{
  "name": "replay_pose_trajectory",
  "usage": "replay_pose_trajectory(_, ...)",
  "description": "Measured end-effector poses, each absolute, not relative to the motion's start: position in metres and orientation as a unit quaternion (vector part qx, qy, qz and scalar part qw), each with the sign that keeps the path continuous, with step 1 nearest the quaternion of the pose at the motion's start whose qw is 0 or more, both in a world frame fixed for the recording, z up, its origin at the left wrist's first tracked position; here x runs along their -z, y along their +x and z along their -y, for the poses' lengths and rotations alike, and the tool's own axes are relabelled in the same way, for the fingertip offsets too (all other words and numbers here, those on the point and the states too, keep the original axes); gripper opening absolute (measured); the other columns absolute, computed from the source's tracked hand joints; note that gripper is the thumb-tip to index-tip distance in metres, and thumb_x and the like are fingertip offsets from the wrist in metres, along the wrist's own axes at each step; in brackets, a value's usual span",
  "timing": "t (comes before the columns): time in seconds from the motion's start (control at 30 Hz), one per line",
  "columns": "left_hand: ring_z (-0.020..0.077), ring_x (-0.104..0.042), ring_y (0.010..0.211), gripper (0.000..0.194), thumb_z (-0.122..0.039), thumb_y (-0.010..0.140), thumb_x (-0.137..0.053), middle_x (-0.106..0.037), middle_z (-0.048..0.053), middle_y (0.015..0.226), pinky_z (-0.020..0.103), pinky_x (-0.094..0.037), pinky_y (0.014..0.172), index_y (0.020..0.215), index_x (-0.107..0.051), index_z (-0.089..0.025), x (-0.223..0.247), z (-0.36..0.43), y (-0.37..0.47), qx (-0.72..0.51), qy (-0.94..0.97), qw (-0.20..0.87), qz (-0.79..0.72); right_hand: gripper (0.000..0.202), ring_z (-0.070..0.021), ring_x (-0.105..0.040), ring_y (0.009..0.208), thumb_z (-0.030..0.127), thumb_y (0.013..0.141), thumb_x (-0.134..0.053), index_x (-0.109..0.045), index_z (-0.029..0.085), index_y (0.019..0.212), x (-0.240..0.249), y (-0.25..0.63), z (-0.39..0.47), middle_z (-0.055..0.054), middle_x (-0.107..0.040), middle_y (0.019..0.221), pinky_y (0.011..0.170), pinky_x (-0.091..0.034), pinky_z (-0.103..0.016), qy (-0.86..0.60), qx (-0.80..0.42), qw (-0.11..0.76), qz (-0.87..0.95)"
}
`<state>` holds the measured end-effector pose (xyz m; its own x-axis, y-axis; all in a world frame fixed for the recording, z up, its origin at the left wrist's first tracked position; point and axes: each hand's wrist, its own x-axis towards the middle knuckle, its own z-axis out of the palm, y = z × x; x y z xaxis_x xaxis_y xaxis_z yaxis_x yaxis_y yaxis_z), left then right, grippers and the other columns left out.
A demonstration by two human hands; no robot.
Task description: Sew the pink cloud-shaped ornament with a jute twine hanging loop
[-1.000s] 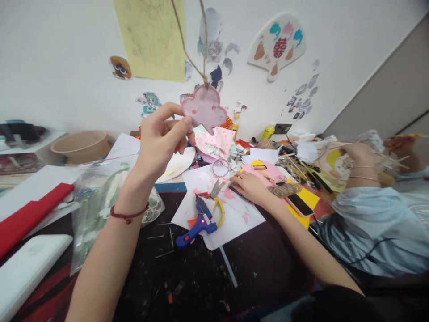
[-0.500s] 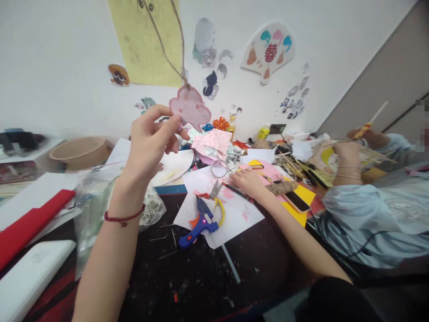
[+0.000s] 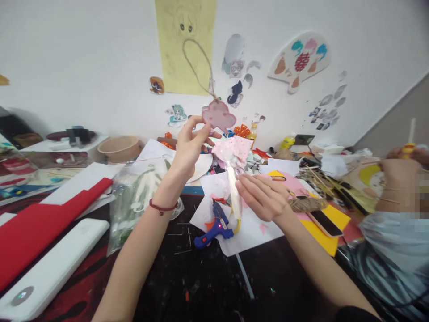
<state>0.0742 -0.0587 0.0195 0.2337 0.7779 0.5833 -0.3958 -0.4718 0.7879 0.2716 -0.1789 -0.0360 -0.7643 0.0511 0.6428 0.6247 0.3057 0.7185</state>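
In the head view, my left hand is raised and pinches the lower left edge of a pink cloud-shaped tag. A loop of twine rises from the tag's top. Over the white paper, my right hand holds a long whitish packet roughly upright, with a clear-looking upper end; its contents I cannot make out. The right thumb is hidden. Below the packet, a blue glue gun lies on the paper, partly over yellow-handled scissors.
At left are a plastic bag, a red strip and a white device. Twine and a phone lie at right on yellow sheets. A co-worker's sleeve borders the right side. Craft scraps crowd the wall.
My right hand has lifted off the papers and now holds the whitish packet. The view has swung left; my left hand still pinches the cloud tag.
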Motion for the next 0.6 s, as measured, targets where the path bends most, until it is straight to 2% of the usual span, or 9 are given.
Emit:
replay_pose_trajectory(0.17,0.0141,-0.071,0.087,0.013,-0.036,0.095,-0.062,-0.076,0.004,0.096,0.024,-0.049,0.074,0.1,-0.062,-0.023,-0.018,0.059,0.075,-0.62,0.622,0.464,-0.118,0.014,-0.0216,-0.078,0.093,0.014,0.088,-0.068,-0.071,0.025,0.081,0.021,0.254,0.183,0.0,-0.081,0.097,0.077,-0.064,-0.031,-0.191,0.576,0.243,0.757)
replay_pose_trajectory(0.33,0.0122,-0.069,0.073,0.018,-0.04,0.094,-0.063,-0.076,0.002,0.088,0.021,-0.046,0.062,0.097,-0.057,-0.024,-0.026,0.063,0.064,-0.574,0.588,0.554,-0.135,0.02,-0.0203,-0.079,0.083,0.01,0.085,-0.07,-0.068,0.028,0.076,0.025,0.254,0.177,0.004,-0.081,0.092,0.07,-0.063,-0.03,-0.221,0.473,0.292,0.801)
replay_pose_trajectory(0.47,0.0112,-0.069,0.069,0.019,-0.037,0.093,-0.065,-0.074,0.001,0.087,0.021,-0.048,0.065,0.091,-0.052,-0.023,-0.032,0.068,0.057,-0.523,0.558,0.631,-0.129,0.025,-0.0169,-0.077,0.075,0.013,0.085,-0.07,-0.063,0.025,0.065,0.027,0.25,0.17,0.004,-0.08,0.082,0.066,-0.062,-0.027,-0.181,0.57,0.264,0.757)
replay_pose_trajectory(0.6,0.0135,-0.072,0.082,0.021,-0.035,0.09,-0.068,-0.073,0.001,0.095,0.023,-0.05,0.069,0.088,-0.053,-0.022,-0.03,0.067,0.056,-0.505,0.55,0.653,-0.128,0.026,-0.0146,-0.075,0.072,0.015,0.085,-0.071,-0.061,0.023,0.062,0.029,0.247,0.166,0.002,-0.079,0.078,0.069,-0.061,-0.026,-0.157,0.627,0.248,0.722)
